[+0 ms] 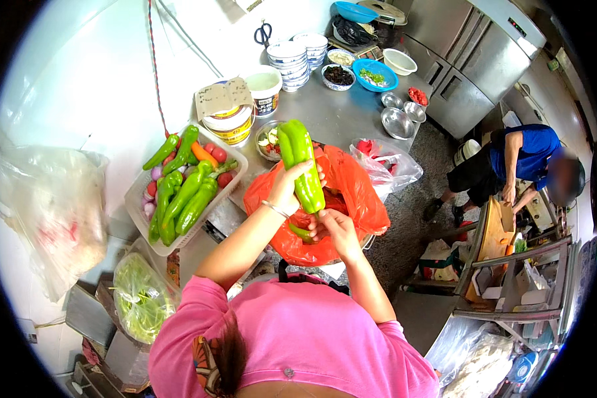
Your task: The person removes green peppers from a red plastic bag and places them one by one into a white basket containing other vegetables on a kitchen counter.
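Observation:
My left hand (291,189) is wrapped around a long green pepper (298,159), held tilted above a red plastic bag (365,199). The fingers of my right hand (331,226) pinch the pepper at its lower, stem end. Just under them, a curved green piece (301,232) shows at the mouth of the bag. To the left, a white plastic basket (239,181) holds several green peppers (191,196), a carrot (204,154), tomatoes or radishes and small purple onions. A bowl of cut vegetables (269,141) stands behind the bag.
The steel table (323,112) carries white buckets (263,87), stacked bowls (287,62), a blue basin (375,74), metal bowls (398,123) and a clear bag with red contents (390,161). Bagged greens (142,293) lie lower left. At right, another person (525,154) cuts on a wooden board (492,234).

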{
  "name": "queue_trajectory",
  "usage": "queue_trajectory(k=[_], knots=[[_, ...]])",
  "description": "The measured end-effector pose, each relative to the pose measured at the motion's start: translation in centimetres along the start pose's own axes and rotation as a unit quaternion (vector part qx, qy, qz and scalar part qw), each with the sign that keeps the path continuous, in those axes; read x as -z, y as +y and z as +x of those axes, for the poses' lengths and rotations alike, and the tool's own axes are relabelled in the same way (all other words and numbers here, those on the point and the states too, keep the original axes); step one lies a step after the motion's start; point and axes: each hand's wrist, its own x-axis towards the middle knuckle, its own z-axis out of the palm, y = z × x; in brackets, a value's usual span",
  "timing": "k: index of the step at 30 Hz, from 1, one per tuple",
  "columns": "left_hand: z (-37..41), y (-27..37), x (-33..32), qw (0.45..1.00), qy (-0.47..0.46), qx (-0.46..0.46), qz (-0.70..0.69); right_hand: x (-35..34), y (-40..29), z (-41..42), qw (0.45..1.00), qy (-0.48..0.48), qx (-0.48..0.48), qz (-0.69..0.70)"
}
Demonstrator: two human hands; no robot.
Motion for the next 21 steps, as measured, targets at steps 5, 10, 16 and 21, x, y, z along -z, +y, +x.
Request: queue_trajectory(k=[5,10,16,21], knots=[[-0.3,0.2,-0.2,0.998,0.056,0.026,0.008,-1.2,0.1,0.4,0.998,-0.034,0.024,-0.045],[-0.5,-1.0,-0.5,0.996,-0.013,0.038,-0.075,-2.2,0.3,1.5,0.988,-0.076,0.051,0.126],[0.2,-1.2,0.0,0.998,0.057,0.015,0.001,-4.5,-0.1,1.8,0.9,0.157,0.246,-0.323],[0.0,-1.4,-0.2,0.985,0.092,-0.026,0.14,-4.1,1.9,2.8,0.915,0.181,0.23,-0.278]])
